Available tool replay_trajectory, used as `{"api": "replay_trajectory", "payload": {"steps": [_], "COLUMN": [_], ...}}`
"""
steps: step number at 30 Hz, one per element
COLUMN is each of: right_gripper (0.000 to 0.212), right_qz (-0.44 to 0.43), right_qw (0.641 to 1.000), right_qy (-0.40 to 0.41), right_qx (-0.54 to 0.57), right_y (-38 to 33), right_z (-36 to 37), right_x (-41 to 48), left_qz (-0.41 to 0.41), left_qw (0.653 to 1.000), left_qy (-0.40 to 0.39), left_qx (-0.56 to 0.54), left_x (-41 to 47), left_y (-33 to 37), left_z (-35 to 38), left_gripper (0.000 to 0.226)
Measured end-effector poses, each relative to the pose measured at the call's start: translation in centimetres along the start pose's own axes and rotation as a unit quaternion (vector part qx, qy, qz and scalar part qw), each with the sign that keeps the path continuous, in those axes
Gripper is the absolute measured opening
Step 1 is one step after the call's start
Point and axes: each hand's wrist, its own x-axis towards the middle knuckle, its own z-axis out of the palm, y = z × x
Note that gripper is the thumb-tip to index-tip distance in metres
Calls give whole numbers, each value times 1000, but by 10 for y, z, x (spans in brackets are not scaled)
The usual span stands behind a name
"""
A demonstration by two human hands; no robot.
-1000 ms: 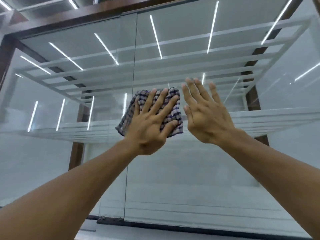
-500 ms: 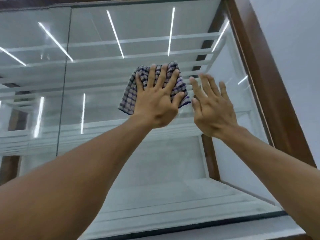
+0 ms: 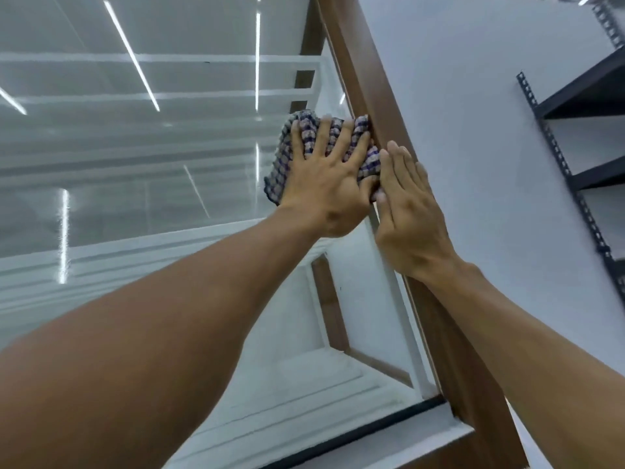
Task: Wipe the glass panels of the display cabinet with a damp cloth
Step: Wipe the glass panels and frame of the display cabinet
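My left hand (image 3: 326,184) lies flat with spread fingers on a checked blue-and-beige cloth (image 3: 282,164), pressing it against the glass panel (image 3: 135,157) of the display cabinet. The cloth's right edge touches the brown wooden frame (image 3: 375,82) at the panel's right side. My right hand (image 3: 411,221) rests flat with fingers together over that frame, right beside the cloth, its thumb touching the cloth's lower corner. White glass shelves show through the pane, with bright reflected light strips.
A plain white wall (image 3: 473,130) runs right of the frame. Black slotted metal shelving (image 3: 575,96) stands at the far right. The cabinet's dark bottom rail (image 3: 355,434) runs below the pane.
Both hands and the cloth have slid to the right across the glass, from the panel's middle to its right frame. The view has swung right, bringing the wall and black shelving in.
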Motion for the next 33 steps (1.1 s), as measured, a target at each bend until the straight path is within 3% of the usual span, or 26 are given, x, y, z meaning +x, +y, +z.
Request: {"api": "replay_trajectory", "payload": {"steps": [5,9,14,19,33], "right_gripper": [60,63,66,68,67], "right_qz": [9,11,-8,-61,-132], "right_qw": [999,1000,996,995,988], "right_qy": [24,8,-27,-76,-76], "right_qx": [49,14,-81,-28,-10], "right_y": [0,-5,-34,-80,-210], "right_z": [1,-1,8,34,90], "right_x": [-8,-18,-26,-31,-14], "left_qz": [30,53,14,-26,-128], "left_qw": [999,998,1000,1000,991], "left_qy": [5,-5,-6,-14,27], "left_qx": [12,-13,-4,9,18], "left_x": [-23,-54,-92,-128,-214], "left_y": [13,4,-31,-79,-185], "left_z": [12,9,1,-15,-38], "left_gripper": [72,68,68,70,72]}}
